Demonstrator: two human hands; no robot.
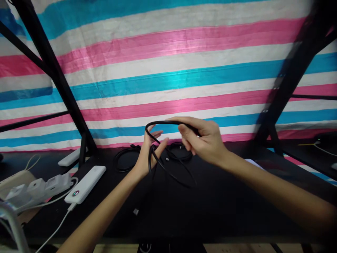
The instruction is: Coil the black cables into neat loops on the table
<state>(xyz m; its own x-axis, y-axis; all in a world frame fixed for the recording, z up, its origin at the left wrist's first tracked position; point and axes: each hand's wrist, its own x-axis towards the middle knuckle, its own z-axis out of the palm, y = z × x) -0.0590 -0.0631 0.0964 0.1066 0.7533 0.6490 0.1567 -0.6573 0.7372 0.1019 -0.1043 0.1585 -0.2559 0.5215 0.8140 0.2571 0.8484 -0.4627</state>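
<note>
A black cable [164, 122] arches between my two hands above the dark table [210, 207]. My left hand [143, 160] has its thumb and fingers apart, and the cable runs over them and loops round by the thumb. Between the thumb and fingers of my right hand [206, 140], a stretch of the same cable is pinched; the end inside that hand is hidden. Loose loops hang below, between the hands. Behind my left hand lies a coiled black cable [118, 165], and another dark coil [184, 156] is partly covered by the hanging loops.
At left, a white power bank [88, 182] has a white cord plugged in, beside a power strip with white chargers [37, 189]. A small light piece [136, 211] lies near the front. Black metal posts [56, 73] frame a striped sheet [168, 77] behind the table.
</note>
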